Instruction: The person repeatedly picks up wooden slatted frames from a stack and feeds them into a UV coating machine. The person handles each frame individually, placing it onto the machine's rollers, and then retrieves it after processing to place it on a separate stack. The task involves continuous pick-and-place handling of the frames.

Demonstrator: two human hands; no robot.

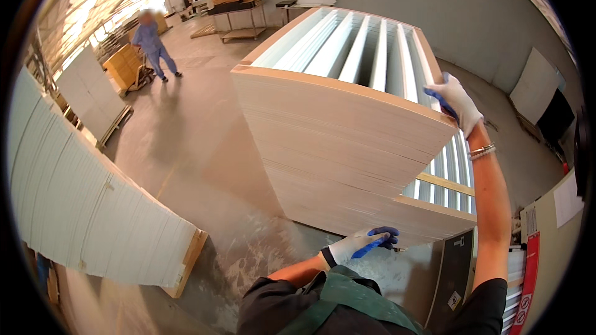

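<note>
A tall stack of pale slatted frames [335, 127] stands in front of me, with tan wooden rims and white slats across the top. My right hand [458, 102], in a white glove with blue palm, is closed over the top frame's rim near its right front corner. Low in front of the stack is my left hand [365, 244], gloved alike, fingers stretched toward the right and apparently holding nothing. Whether its fingertips touch the stack's lower part cannot be told. Beside the tall pile, a lower stack of slatted frames [444, 211] has a wooden strip across it.
At left stands a long stack of pale panels [93, 192] on a wooden base. A person in blue [149, 43] stands farther back by a yellow stack [123, 65]. A dark box [452, 273] and a machine with a red strip [528, 279] are close on my right.
</note>
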